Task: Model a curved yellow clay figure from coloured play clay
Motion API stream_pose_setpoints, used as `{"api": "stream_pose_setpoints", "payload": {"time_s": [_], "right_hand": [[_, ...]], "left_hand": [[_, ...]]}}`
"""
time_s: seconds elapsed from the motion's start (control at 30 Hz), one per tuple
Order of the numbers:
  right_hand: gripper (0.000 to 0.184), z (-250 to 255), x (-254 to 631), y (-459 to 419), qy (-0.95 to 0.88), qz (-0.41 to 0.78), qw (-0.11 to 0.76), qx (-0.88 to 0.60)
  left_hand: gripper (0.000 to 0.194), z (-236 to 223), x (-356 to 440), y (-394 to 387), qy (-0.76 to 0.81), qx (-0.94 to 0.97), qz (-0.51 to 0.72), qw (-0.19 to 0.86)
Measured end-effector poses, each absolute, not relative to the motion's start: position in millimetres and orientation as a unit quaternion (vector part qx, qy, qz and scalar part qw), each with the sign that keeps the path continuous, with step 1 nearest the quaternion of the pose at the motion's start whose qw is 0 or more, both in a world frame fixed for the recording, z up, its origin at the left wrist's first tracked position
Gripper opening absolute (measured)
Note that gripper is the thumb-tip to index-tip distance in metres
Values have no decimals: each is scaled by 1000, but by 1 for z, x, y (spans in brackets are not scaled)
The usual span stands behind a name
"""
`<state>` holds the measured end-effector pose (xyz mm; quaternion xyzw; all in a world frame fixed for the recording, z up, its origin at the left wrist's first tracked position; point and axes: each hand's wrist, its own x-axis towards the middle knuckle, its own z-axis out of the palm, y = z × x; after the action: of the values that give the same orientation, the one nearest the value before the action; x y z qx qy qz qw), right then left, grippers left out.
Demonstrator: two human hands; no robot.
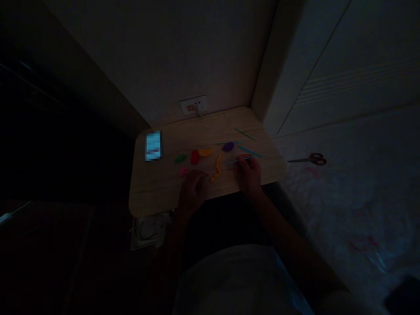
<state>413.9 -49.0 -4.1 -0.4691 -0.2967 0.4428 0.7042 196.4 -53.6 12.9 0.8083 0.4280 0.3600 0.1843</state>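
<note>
Dim light covers a small wooden table point(170, 192). My right hand point(251, 175) is closed around a thin light-blue stick point(232, 162) that points left. A red-orange piece point(243, 156) lies against its fingertips. My left hand point(193, 189) hovers over the near edge with curled fingers; whether anything is in them is too dark to see. Beside it is a pink lump point(184, 172). Between the hands runs a bumpy orange-yellow strip point(218, 167), clay-like. Farther back sit a green piece point(180, 158), a red block point(194, 157), an orange curved piece point(206, 152) and a purple lump point(229, 146).
A blue flat stick point(250, 151) and a thin green stick point(245, 134) lie at the table's right. A lit phone point(153, 146) is at the left. Scissors point(308, 160) rest on the pale surface beyond the right edge. A wall socket point(193, 106) with a plug is behind.
</note>
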Motion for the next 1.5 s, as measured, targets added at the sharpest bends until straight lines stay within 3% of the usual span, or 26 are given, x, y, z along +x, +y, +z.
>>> {"api": "stream_pose_setpoints", "payload": {"time_s": [0.37,0.9,1.07,1.27,1.5], "right_hand": [[43,-3,415,-48,-254,436,723,-471],[18,38,483,-58,-382,313,665,-560],[26,35,512,-55,-483,213,557,-641],[29,21,532,-49,-537,93,414,-729],[29,1,539,-35,-566,-17,322,-759]], "left_hand": [[7,12,216,-52,483,810,310,120],[29,3,205,-61,505,780,355,108],[24,5,198,-66,501,767,385,110],[3,14,182,-71,497,710,489,101],[3,8,145,-55,538,663,516,78]]}}
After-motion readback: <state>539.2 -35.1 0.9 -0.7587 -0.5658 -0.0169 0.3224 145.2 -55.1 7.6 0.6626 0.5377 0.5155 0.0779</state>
